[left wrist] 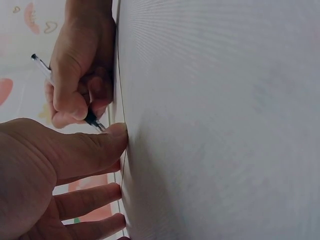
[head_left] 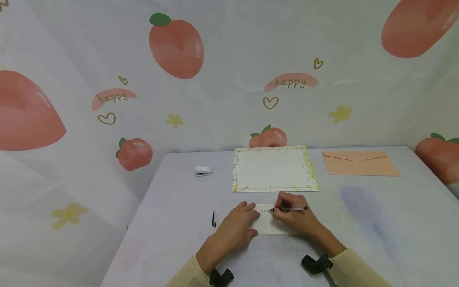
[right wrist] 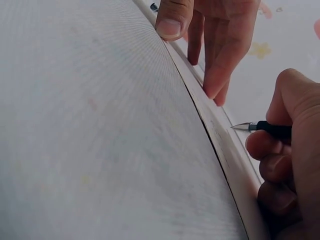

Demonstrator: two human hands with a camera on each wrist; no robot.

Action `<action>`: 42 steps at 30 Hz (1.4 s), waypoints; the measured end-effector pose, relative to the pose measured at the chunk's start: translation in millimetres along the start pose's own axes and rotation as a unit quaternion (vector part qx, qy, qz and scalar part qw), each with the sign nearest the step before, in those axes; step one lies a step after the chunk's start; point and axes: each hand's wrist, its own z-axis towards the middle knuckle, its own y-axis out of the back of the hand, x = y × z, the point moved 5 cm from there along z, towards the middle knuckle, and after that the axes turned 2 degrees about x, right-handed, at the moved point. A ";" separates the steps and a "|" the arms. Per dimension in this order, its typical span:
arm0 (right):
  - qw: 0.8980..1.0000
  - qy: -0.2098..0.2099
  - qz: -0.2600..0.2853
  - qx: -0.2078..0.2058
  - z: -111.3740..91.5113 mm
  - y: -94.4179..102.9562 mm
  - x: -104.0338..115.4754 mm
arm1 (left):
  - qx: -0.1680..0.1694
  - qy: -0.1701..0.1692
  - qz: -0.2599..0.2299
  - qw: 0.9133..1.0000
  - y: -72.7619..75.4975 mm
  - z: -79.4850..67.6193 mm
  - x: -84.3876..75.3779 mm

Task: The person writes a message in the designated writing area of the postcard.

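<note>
You seem mid-writing: right hand (head_left: 298, 219) pinching the pen (head_left: 297, 208), left hand (head_left: 235, 225) outspread on the card (head_left: 266, 226); next, likely, another stroke

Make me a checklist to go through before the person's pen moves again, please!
1. Pen held properly: ok, the right hand pinches it.
2. Cap off: ok, the black pen cap lies on the table, left of the left hand.
3. Small paper steadied: ok, the left hand's fingers rest on its left end.
4. Pen tip touching the paper: cannot tell, it is very close or just touching.
5. Bordered sheet out of the way: ok, it lies beyond the small paper.
6. Peach envelope sealed: cannot tell, its flap looks folded down.
</note>
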 end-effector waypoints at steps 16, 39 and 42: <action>1.000 -0.007 -0.012 0.005 0.4 1.6 0.9 | -0.004 -0.002 0.003 1.000 0.5 0.5 -0.6; 1.000 -0.007 -0.005 -0.015 -0.7 2.8 -0.2 | -0.003 -0.004 0.002 1.000 1.1 -0.2 -1.1; 1.000 -0.001 0.001 -0.013 -0.6 2.3 -0.1 | -0.005 -0.002 0.005 1.000 0.2 0.3 -0.5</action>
